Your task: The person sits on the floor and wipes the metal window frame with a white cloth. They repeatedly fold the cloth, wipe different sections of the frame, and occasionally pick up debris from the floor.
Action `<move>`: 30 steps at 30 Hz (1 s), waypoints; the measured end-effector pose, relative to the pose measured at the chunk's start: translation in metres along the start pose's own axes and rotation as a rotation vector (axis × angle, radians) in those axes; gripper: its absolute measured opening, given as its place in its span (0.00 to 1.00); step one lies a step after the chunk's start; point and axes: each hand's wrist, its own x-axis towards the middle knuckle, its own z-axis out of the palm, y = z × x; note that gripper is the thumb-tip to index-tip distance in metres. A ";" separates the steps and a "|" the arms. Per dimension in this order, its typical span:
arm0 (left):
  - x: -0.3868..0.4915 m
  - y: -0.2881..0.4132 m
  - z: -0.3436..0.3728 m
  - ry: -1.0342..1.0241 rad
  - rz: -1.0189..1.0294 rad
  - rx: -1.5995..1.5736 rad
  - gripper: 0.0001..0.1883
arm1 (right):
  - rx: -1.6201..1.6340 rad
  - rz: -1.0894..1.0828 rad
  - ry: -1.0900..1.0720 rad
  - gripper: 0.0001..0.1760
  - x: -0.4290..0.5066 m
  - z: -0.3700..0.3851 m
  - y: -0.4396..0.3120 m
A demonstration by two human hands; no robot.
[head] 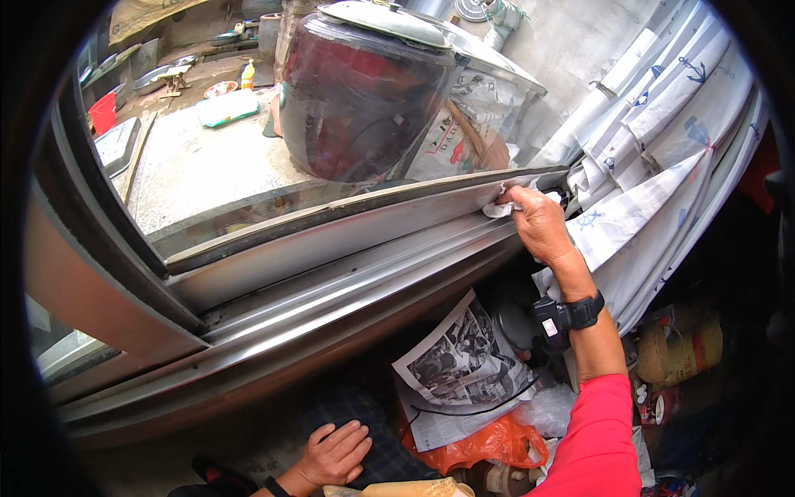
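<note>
My right hand [539, 227] grips a crumpled white cloth or tissue [497, 210]. It presses this against the metal bottom rail [348, 248] of a sliding window, at the rail's right end by the curtain. Below the rail runs the grooved metal sill track [372, 264], with a small dark speck on it. My left hand [335, 452] lies with extended fingers on a dark plaid-clothed knee [382, 428] and holds nothing. Behind the glass stands a large dark vessel [366, 99] with a pale lid.
A white curtain with nautical prints [646, 161] hangs at the right, close to my right hand. Beneath the sill lie printed newspaper sheets [466, 366], an orange plastic bag [484, 438] and a clear plastic bag [549, 410]. A yellow-and-red container [689, 348] sits farther right.
</note>
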 end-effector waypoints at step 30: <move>-0.003 0.001 0.001 0.059 -0.012 -0.055 0.17 | 0.187 -0.234 -0.019 0.15 0.009 -0.012 -0.162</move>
